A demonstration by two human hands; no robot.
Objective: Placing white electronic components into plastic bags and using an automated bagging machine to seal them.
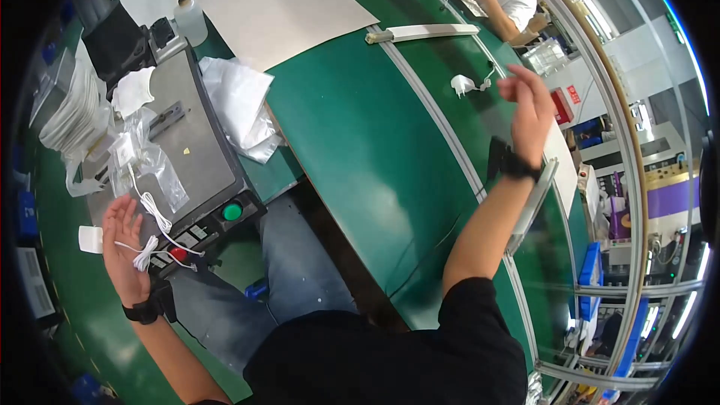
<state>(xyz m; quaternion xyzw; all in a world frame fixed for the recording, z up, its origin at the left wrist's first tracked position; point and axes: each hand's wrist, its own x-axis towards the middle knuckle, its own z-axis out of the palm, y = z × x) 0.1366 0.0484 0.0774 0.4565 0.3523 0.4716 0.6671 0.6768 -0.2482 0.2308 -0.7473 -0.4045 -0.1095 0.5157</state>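
My left hand (126, 251) is at the front left corner of the grey bench machine, fingers loosely curved. A white power adapter (91, 239) juts out at its outer side, and its white cord (146, 253) runs across the palm in a coiled bundle; the exact grip is partly hidden. Another bundled white cord (156, 214) hangs from a white adapter (124, 151) lying on clear plastic bags on the machine. Out to the right, my right hand (529, 114) is raised over the conveyor, fingers apart and slightly bent, holding nothing. Beyond its fingertips lies a white plug adapter (463, 85) with cord.
The grey machine (196, 124) has a green button (232, 211) and a red button (178, 253). Plastic bags (238, 101), a white bottle (190, 21) and a large pale sheet (277, 7) are on the green table (360, 142). A metal rail (439, 116) edges the conveyor. Across it sits a co-worker (510, 0).
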